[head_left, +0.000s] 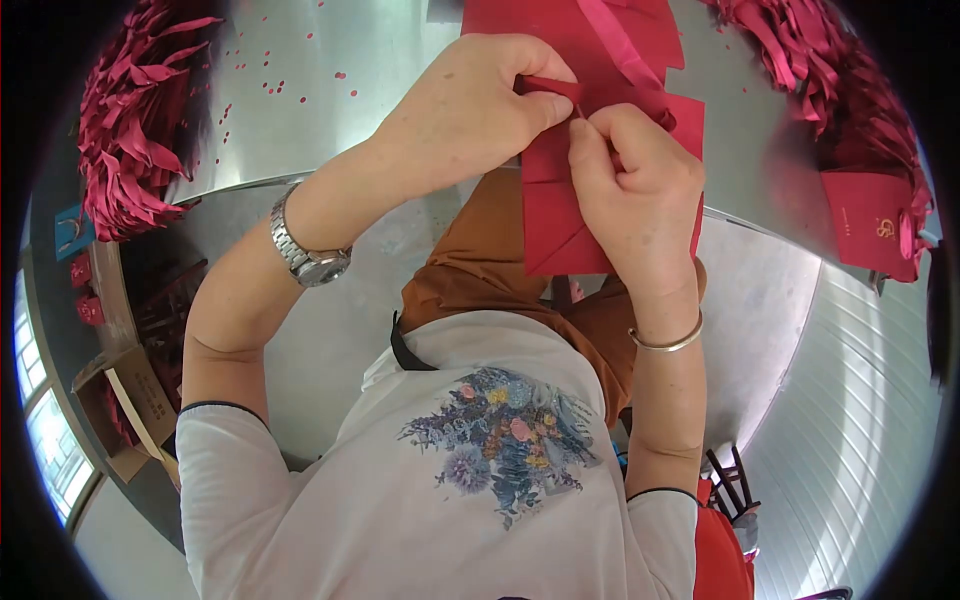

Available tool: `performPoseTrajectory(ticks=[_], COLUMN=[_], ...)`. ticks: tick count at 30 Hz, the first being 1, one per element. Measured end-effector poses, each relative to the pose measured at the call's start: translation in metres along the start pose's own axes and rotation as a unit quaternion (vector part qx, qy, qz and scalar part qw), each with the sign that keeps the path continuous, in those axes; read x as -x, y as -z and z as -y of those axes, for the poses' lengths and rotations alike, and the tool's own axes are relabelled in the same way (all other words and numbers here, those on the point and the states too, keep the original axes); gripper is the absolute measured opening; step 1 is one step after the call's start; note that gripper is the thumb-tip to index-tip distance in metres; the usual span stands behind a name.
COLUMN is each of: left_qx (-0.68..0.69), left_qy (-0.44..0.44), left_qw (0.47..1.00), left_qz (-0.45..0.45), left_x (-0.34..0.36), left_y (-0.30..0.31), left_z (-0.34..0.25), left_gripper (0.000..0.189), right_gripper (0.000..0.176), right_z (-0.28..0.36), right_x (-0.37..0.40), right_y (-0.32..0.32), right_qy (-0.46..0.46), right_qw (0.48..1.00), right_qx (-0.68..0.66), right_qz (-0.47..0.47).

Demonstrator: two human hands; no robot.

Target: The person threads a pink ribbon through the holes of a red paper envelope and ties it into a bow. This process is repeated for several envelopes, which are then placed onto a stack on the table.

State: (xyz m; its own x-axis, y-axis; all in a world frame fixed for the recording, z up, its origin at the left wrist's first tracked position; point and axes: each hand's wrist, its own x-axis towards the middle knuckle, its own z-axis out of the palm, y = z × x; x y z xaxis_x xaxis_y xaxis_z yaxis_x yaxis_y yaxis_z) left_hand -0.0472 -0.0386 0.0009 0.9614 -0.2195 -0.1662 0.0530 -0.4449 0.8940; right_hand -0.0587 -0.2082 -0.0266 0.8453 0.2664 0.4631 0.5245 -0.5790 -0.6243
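Observation:
A red paper gift bag (553, 225) lies flat at the table's front edge, its folded bottom overhanging toward my lap. My left hand (490, 105), with a watch on the wrist, is closed in a pinch on a narrow red ribbon (548, 87) near the bag's top. Close beside it, my right hand (640, 175), with a bangle on the wrist, pinches a thin end of what looks like the same ribbon. Its fingertips partly hide that end. Beyond both hands, another red bag (520, 18) lies with a wide pink-red ribbon (618, 45) across it.
Red ribboned bags are heaped at the left (135, 120) and right (800, 50) of the metal table (280, 130). Red paper dots (340, 75) are scattered on the tabletop. An open cardboard box (140, 400) stands at lower left, and a dark stool (733, 485) at lower right.

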Motion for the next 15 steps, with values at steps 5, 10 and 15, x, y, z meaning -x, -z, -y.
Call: performPoseTrajectory(ticks=[5, 10, 15], left_qx=[0.052, 0.065, 0.244], left_qy=[0.013, 0.054, 0.102], left_qw=[0.998, 0.994, 0.962], left_qz=[0.041, 0.066, 0.071], left_x=[-0.004, -0.005, -0.011], left_y=[0.005, 0.008, 0.000], left_z=[-0.004, -0.012, -0.003], left_gripper=[0.017, 0.018, 0.016], right_gripper=[0.013, 0.009, 0.010], right_z=[-0.004, -0.003, -0.001], right_x=[0.005, 0.010, 0.010], right_y=[0.008, 0.013, 0.015], right_qy=[0.036, 0.035, -0.005], right_qw=[0.998, 0.998, 0.999], right_qx=[-0.059, -0.038, -0.044], right_qz=[-0.010, -0.029, -0.016])
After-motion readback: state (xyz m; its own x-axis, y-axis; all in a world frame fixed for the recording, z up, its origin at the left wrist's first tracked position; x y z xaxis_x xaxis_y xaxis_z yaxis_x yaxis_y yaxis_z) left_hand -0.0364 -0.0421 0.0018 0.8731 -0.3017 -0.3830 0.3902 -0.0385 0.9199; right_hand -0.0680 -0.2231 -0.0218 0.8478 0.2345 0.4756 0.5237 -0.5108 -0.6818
